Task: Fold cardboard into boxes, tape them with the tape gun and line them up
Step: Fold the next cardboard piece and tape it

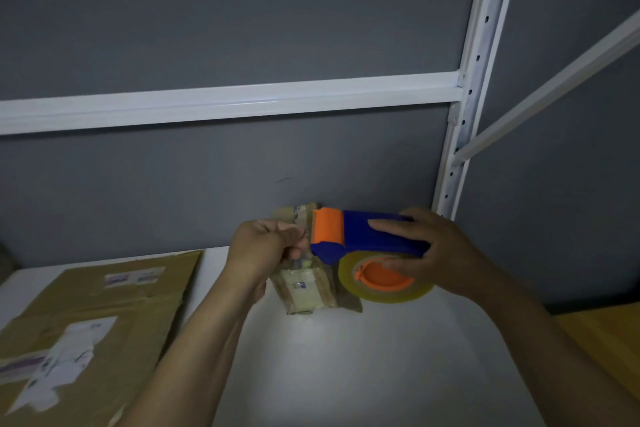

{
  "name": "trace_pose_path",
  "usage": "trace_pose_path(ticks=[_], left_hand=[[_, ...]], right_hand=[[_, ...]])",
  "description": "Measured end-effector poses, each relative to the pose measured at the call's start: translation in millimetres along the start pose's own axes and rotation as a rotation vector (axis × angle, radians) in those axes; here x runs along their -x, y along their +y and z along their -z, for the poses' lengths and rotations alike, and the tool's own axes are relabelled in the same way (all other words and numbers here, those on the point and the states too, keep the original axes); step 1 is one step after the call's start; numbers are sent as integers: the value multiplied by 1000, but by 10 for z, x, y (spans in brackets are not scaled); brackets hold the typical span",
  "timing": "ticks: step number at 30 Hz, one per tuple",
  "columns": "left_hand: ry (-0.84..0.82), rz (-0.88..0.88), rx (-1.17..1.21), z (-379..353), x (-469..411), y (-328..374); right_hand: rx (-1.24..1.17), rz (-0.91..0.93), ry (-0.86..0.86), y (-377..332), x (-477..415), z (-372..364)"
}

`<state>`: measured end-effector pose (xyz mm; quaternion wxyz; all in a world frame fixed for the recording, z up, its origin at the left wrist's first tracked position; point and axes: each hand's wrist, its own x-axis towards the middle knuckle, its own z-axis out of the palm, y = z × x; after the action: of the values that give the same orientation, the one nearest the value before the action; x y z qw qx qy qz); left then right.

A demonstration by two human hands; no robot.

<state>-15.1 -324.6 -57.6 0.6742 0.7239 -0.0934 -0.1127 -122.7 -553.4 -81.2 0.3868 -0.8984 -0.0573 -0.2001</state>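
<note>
My right hand (440,250) grips a blue and orange tape gun (367,236) with a roll of clear yellowish tape (388,291), held above the white table (363,357). My left hand (266,246) pinches the loose end of the tape at the gun's orange front. Behind and below the gun stands a small taped cardboard box (308,288) against the grey wall, partly hidden by both hands. A large flattened cardboard sheet (97,315) with white labels lies on the table at the left.
A white metal shelf frame runs across the grey wall, with a horizontal beam (225,104) and a perforated upright post (467,87) at the right. A yellowish wooden surface (609,340) shows at the right edge.
</note>
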Motion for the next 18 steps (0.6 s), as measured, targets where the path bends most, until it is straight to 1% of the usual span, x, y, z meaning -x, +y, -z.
trace_pose_path(ticks=[5,10,14,16,18], left_hand=[[153,-14,-61,292,-117,-183],[237,45,-148,429,-224,-493],[253,118,-174,492,-314,-663],[253,137,-190,488,-341,-748],[235,191,-153,497,-363,-803]], right_hand=[[133,-42,-47,89,-7,84],[320,-40,-180,26,-132,-35],[455,-30,-266,-29,-264,-83],[489,-31,-286,-31,-291,-110],[500,-37,-294,-24,-305,-130]])
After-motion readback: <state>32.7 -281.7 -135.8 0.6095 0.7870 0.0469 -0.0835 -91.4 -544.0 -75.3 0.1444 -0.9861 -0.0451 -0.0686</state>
